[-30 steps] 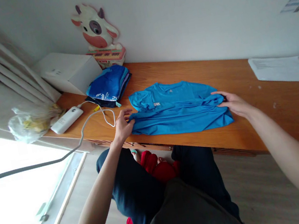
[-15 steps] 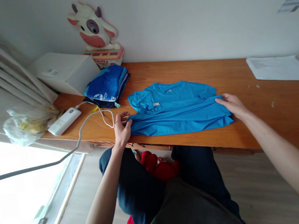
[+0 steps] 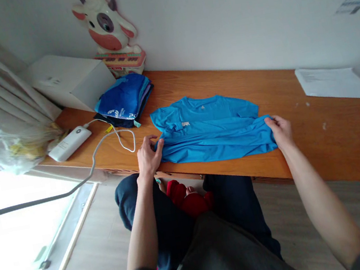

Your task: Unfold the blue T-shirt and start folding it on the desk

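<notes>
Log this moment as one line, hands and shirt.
left hand: holding blue T-shirt at left edge | right hand: holding right edge | state: on wooden table, lower half creased

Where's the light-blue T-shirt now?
In the head view, the T-shirt lies centrally on the wooden table, between the left hand and right hand, right of folded clothes.

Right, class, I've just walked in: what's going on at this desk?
A person's left hand and right hand hold opposite sides of a blue T-shirt lying on a wooden desk. The shirt's lower half is creased and folded over, neck end away from the person. To its left sit a stack of folded clothes and a white box.
</notes>
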Demonstrator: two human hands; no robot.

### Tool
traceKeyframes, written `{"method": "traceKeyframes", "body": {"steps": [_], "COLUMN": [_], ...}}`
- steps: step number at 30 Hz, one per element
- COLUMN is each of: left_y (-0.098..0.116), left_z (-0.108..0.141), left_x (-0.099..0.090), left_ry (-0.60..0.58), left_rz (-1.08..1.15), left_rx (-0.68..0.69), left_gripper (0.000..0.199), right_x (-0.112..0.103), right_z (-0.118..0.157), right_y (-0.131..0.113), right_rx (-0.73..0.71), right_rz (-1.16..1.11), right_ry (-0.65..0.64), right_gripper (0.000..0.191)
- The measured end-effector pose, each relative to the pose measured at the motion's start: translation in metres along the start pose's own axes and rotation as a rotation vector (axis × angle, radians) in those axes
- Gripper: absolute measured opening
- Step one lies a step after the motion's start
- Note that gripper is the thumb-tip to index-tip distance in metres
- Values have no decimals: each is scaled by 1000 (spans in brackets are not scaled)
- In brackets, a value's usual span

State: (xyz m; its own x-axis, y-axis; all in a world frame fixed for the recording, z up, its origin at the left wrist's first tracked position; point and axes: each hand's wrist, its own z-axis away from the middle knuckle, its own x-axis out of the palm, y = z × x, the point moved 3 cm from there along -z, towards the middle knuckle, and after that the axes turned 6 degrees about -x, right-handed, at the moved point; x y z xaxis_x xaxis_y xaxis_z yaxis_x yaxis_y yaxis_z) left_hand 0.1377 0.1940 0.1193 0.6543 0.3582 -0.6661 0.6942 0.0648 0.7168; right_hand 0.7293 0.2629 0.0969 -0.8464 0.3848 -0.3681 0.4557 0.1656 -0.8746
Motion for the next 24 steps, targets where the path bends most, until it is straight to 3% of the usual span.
{"method": "traceKeyframes", "body": {"steps": [3,7,13,24], "left_y": [1,-4,-19,-36], "left_z": [2,1,-5,-10], "left_x": [1,2,-1,10], "left_ry": [-30,-14,65,95], "left_rz": [-91,-130,141,427], "left_rx": [18,40,30,95], "left_gripper": [36,47,49,36], "right_x": [1,-4,-5,-3], "right_z": [-3,-5,-5,-5], "right_y": [7,15,18,19], "right_rx": [-37,-70,-68,-30], "right_rz": [3,18,-2,-59], "right_ry": [-3,45,67,93], "right_gripper": [54,58,58,61]}}
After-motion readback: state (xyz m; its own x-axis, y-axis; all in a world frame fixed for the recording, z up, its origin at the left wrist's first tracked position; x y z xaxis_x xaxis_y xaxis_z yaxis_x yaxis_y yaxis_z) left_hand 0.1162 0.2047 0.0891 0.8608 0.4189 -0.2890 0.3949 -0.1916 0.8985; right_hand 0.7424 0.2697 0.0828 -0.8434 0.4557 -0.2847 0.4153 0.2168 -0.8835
